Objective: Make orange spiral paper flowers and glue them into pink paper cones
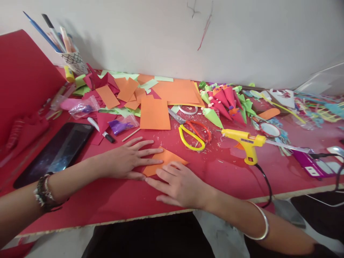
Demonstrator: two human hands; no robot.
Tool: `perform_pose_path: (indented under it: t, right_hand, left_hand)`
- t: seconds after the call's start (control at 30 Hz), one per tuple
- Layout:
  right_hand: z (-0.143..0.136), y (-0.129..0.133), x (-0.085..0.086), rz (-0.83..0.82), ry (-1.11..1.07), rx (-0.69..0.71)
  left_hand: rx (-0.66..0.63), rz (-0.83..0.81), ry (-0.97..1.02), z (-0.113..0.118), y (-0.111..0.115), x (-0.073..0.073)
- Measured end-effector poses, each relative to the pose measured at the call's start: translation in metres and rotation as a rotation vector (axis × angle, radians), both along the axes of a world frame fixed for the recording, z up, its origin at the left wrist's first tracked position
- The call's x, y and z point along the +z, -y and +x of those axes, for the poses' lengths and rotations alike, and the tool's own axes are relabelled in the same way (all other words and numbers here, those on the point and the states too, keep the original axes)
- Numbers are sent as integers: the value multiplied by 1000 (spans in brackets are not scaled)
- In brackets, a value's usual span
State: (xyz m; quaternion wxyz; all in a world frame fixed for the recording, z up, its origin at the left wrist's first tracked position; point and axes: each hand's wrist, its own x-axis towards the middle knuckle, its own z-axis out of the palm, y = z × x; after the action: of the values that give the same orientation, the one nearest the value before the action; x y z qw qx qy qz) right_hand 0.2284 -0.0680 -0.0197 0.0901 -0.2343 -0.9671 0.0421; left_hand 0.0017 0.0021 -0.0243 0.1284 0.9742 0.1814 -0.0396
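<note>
Orange paper piece (164, 160), small, flat and angular, lies on the red tabletop (120, 197) near the front edge; we have both hands flat on it, nothing clenched or pinched. Left hand (126, 159) presses its left part, fingers spread; right hand (178, 184) covers the lower right corner, fingertips on the sheet. We judge it light, thin, floppy, easily creased, likely to slide on the smooth top; best taken at a free corner or edge. Beyond it: yellow-and-red-handled scissors (194, 134), yellow glue gun (245, 142), larger orange paper sheet (155, 113); black tablet (57, 152) to the left.
</note>
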Motion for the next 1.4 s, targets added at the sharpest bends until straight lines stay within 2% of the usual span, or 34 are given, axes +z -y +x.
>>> perform_pose_path:
  t: [0.2,0.37,0.5,0.73,0.9,1.03,1.1,1.23,1.3,1.4]
  right_hand:
    - [-4,3,-2,-59,17,-29]
    - [3,-1,0,-90,-12,-88]
    - [24,-3,1,-91,-28,-157]
    - [68,4,-1,-7,-22,-382]
    - [83,9,-4,28,-34,-492]
    - [79,3,0,99,-34,-556]
    - [71,-2,3,27,-44,-529]
    - [49,-16,7,-239,-91,-392]
    - [39,-22,7,-263,-74,-368]
    - [30,-27,6,-208,20,-375]
  left_hand:
    - [-32,-5,-33,1,-4,1]
    - [-45,-32,-40,1,-5,4]
    - [-40,-58,-30,0,-5,5]
    - [-29,-97,-32,1,-5,6]
    - [-29,-105,-19,0,-6,4]
    - [-22,-113,-2,1,-7,6]
    - [-17,-124,-2,2,-6,9]
    - [18,-152,2,5,-3,18]
    - [53,-153,4,8,0,21]
    - [116,-141,16,12,6,24]
